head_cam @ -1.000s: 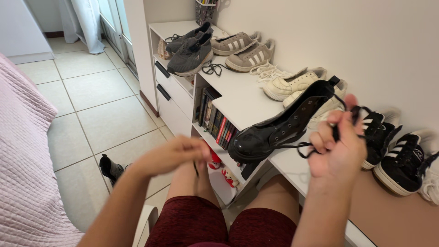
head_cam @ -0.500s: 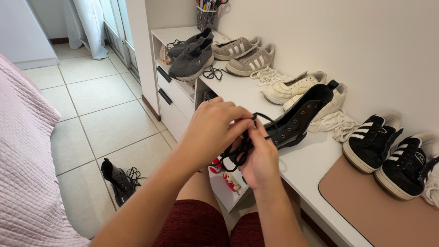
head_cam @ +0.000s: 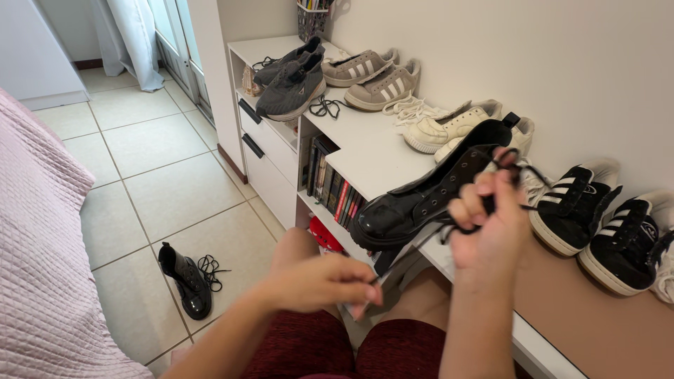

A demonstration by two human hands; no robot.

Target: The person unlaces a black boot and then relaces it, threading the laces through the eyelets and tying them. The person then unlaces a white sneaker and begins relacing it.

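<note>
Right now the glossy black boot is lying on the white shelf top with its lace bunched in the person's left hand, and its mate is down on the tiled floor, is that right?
Not quite. The head view shows the black lace bunched in the right hand, while the left hand pinches only its end. The glossy black boot does lie on the white shelf top, and its mate is on the tiled floor.

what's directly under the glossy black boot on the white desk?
The glossy black boot lies on the white desk, toe overhanging the edge above a row of books. The desk directly beneath the sole is hidden.
</note>
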